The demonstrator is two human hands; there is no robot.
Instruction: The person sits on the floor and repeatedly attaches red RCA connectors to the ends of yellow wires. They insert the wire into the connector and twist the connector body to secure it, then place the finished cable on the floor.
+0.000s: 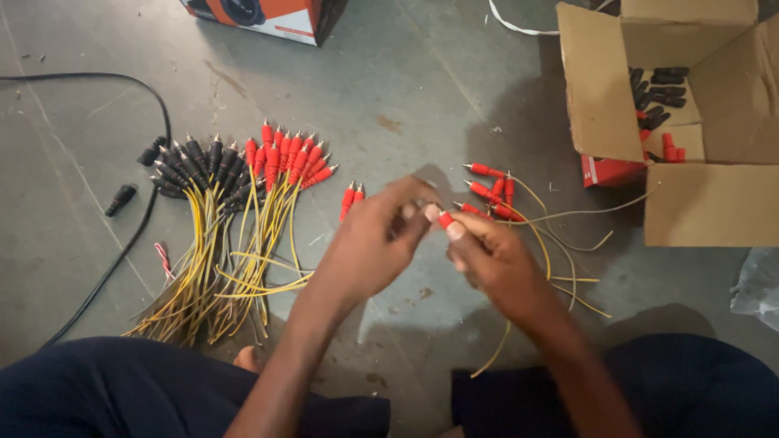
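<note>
Both hands [430,243] pinch red plug [445,219] above grey floor [389,73]; plug-wire bundle [227,203] lies left

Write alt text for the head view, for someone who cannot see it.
Two hands, left hand and right hand, pinch a red plug over a grey floor. Bundled plugged wires lie left, loose ones right, near an open box.
</note>
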